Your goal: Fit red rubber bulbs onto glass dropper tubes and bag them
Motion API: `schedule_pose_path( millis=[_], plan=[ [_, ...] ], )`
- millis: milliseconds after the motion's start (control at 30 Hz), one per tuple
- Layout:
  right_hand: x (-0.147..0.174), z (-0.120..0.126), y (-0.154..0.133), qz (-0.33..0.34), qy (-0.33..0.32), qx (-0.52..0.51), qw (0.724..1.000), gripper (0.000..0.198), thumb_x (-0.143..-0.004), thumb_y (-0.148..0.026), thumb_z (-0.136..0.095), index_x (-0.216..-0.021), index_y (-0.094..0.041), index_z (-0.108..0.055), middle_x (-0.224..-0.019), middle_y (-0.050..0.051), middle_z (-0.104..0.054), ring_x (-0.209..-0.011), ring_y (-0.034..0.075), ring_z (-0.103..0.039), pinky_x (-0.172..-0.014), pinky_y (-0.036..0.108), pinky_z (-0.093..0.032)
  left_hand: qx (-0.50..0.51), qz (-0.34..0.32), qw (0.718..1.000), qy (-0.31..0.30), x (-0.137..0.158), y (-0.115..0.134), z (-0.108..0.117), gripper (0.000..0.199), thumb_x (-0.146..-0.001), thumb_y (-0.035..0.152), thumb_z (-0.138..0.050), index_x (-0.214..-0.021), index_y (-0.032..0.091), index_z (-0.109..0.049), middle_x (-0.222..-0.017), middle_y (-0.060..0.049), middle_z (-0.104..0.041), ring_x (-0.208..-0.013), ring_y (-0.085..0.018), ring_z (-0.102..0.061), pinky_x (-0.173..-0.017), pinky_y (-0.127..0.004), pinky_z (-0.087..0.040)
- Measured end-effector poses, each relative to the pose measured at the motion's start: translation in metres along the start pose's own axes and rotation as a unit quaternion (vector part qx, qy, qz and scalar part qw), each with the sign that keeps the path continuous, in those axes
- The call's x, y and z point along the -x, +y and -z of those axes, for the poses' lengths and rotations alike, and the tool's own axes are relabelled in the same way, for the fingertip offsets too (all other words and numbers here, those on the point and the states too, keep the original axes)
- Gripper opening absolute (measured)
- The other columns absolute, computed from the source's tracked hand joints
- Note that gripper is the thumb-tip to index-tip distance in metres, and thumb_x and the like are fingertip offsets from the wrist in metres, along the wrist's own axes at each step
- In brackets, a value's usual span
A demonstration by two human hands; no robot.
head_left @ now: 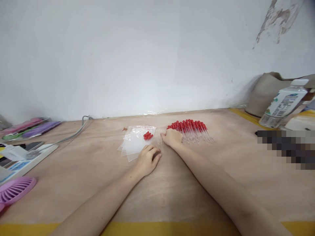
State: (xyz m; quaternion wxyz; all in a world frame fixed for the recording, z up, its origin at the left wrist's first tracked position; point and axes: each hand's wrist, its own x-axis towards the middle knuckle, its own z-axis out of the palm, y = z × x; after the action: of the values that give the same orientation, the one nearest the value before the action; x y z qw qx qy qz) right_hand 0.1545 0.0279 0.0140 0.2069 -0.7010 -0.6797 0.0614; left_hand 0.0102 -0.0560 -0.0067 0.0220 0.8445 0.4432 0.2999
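Droppers (188,126), thin clear tubes with red rubber bulbs, lie side by side in a row on the table. My right hand (173,136) is at the row's left end, its fingers curled and closed; what they hold, if anything, is hidden. Just left of its thumb lie a few bare clear tubes (159,137). My left hand (148,160) rests on the table by the bags' lower right corner, thumb and fingers apart, nothing visible between them. Several loose red bulbs (148,135) sit on overlapping clear plastic bags (133,144).
At left are a power strip (29,164) with a grey cable (73,136), a pink fan (17,191) and colourful pouches (31,127). A plastic bottle (283,101) and a beige container (261,93) stand at right. The wall (137,59) rises behind the table.
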Motion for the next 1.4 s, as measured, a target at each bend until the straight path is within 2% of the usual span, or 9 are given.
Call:
schedule_pose_path(
  millis=[233,367,533,700,867,1133,1267,1367,1400],
  plan=[
    [0.007,0.005,0.007,0.013,-0.015,-0.008,1.0,0.031,-0.073,-0.047,-0.054,-0.082,-0.019,-0.065,-0.087,0.009,-0.066,-0.085,0.025,-0.06,-0.068,0.032,-0.043,-0.002,-0.005,1.0,-0.002,0.0,-0.001,-0.001,0.014,-0.083,0.021,-0.049,-0.089,0.018,-0.061,-0.087,-0.005,-0.058,-0.085,-0.02,-0.051,-0.078,-0.034,-0.043],
    [0.023,0.017,0.027,0.039,-0.037,-0.013,0.998,0.031,-0.065,-0.051,-0.061,-0.073,-0.022,-0.064,-0.082,0.005,-0.066,-0.08,0.023,-0.059,-0.065,0.031,-0.041,-0.003,0.002,1.0,-0.012,0.0,0.002,0.002,0.014,-0.083,0.024,-0.049,-0.088,0.018,-0.061,-0.087,-0.006,-0.059,-0.085,-0.02,-0.052,-0.077,-0.034,-0.043],
    [0.05,0.033,0.057,0.072,-0.064,-0.032,0.995,0.03,-0.062,-0.052,-0.063,-0.069,-0.023,-0.061,-0.075,0.003,-0.064,-0.072,0.021,-0.057,-0.057,0.029,-0.035,0.006,0.036,0.998,-0.053,-0.009,-0.002,0.021,0.024,-0.079,0.036,-0.054,-0.096,0.02,-0.06,-0.094,-0.005,-0.061,-0.087,-0.02,-0.055,-0.077,-0.032,-0.043],
    [0.065,0.035,0.068,0.067,-0.03,-0.073,0.995,0.034,-0.064,-0.055,-0.061,-0.076,-0.024,-0.058,-0.074,0.001,-0.062,-0.069,0.018,-0.055,-0.053,0.026,-0.03,-0.107,0.091,0.99,-0.018,-0.038,-0.023,0.034,0.019,-0.079,0.032,-0.052,-0.087,0.018,-0.062,-0.087,-0.007,-0.059,-0.087,-0.023,-0.054,-0.075,-0.033,-0.042],
    [0.066,0.024,0.056,0.06,-0.014,-0.098,0.993,0.034,-0.065,-0.054,-0.06,-0.08,-0.023,-0.058,-0.082,0.002,-0.062,-0.076,0.019,-0.055,-0.056,0.026,-0.031,-0.239,0.085,0.967,-0.029,-0.067,-0.042,0.022,0.016,-0.078,0.027,-0.051,-0.079,0.017,-0.064,-0.084,-0.009,-0.058,-0.087,-0.025,-0.051,-0.075,-0.035,-0.04],
    [0.07,0.022,0.053,0.052,-0.053,-0.046,0.996,0.02,-0.081,-0.037,-0.045,-0.08,-0.022,-0.058,-0.085,0.004,-0.063,-0.082,0.021,-0.057,-0.063,0.03,-0.036,-0.246,0.088,0.965,-0.007,-0.076,-0.053,0.0,0.016,-0.077,0.019,-0.048,-0.072,0.015,-0.063,-0.082,-0.011,-0.056,-0.089,-0.028,-0.049,-0.076,-0.039,-0.037],
    [0.074,0.022,0.065,0.083,0.012,-0.038,0.996,0.018,-0.083,-0.032,-0.041,-0.079,-0.019,-0.054,-0.085,0.007,-0.06,-0.08,0.021,-0.055,-0.063,0.03,-0.038,-0.231,0.079,0.969,0.025,-0.072,-0.043,0.0,0.019,-0.08,0.017,-0.044,-0.075,0.015,-0.062,-0.081,-0.011,-0.054,-0.088,-0.027,-0.048,-0.077,-0.039,-0.038],
    [0.073,0.021,0.075,0.137,0.089,-0.094,0.982,0.016,-0.084,-0.027,-0.039,-0.077,-0.018,-0.05,-0.086,0.008,-0.057,-0.08,0.019,-0.052,-0.067,0.03,-0.039,-0.192,0.038,0.98,0.049,-0.056,-0.022,0.005,0.018,-0.084,0.021,-0.043,-0.083,0.017,-0.06,-0.082,-0.007,-0.053,-0.085,-0.022,-0.048,-0.077,-0.035,-0.039],
    [0.072,0.021,0.078,0.151,0.104,-0.123,0.975,0.015,-0.084,-0.026,-0.038,-0.077,-0.018,-0.049,-0.084,0.007,-0.056,-0.078,0.018,-0.052,-0.068,0.03,-0.04,-0.139,0.006,0.988,0.071,-0.048,-0.014,0.006,0.017,-0.084,0.022,-0.044,-0.084,0.018,-0.06,-0.081,-0.006,-0.052,-0.083,-0.021,-0.048,-0.077,-0.034,-0.039]
  ],
)
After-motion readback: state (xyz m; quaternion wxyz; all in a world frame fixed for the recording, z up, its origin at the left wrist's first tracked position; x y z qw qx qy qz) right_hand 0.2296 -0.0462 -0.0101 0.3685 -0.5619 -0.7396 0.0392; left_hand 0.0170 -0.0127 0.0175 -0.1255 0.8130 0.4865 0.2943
